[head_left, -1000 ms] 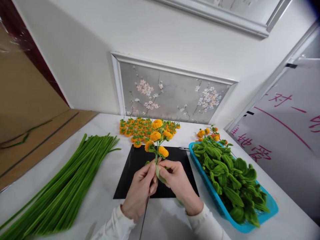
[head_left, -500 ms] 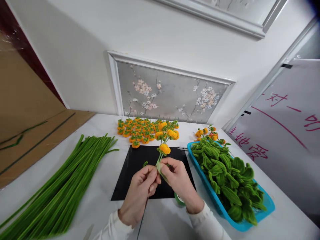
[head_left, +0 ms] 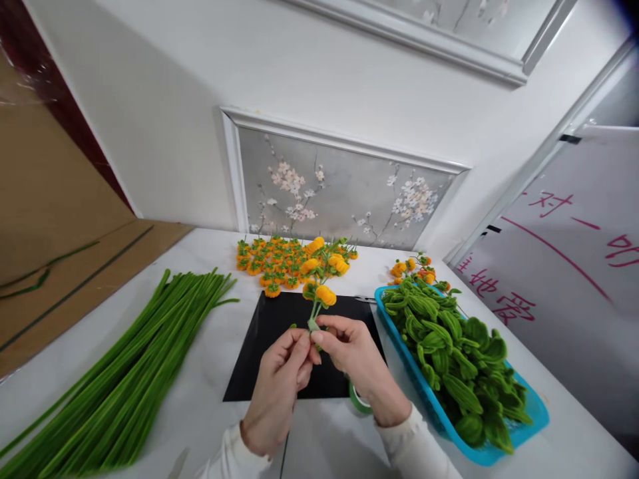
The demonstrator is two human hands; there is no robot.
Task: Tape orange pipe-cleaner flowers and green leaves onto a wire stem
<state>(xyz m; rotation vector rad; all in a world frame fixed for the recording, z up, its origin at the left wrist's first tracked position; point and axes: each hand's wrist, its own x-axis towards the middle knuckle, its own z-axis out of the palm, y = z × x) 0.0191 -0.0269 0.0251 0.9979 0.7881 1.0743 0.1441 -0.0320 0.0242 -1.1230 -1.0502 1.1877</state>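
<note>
My left hand (head_left: 279, 379) and my right hand (head_left: 359, 369) meet over a black mat (head_left: 264, 346), both pinching the green stem of a pipe-cleaner sprig with several orange flowers (head_left: 322, 273). The sprig leans away from me, towards the wall. A strip of pale green tape wraps the stem between my fingertips. A green tape roll (head_left: 358, 401) lies under my right wrist.
A long bundle of green pipe cleaners (head_left: 124, 372) lies at the left. A blue basket (head_left: 479, 452) full of green leaves stands at the right. Many small orange flowers (head_left: 272, 259) lie by the wall, a few finished sprigs (head_left: 417, 266) behind the basket.
The sprig has tipped further from me and sits lower. My fingers have shifted along the stem as it turned; the tape strip between them looks shorter.
</note>
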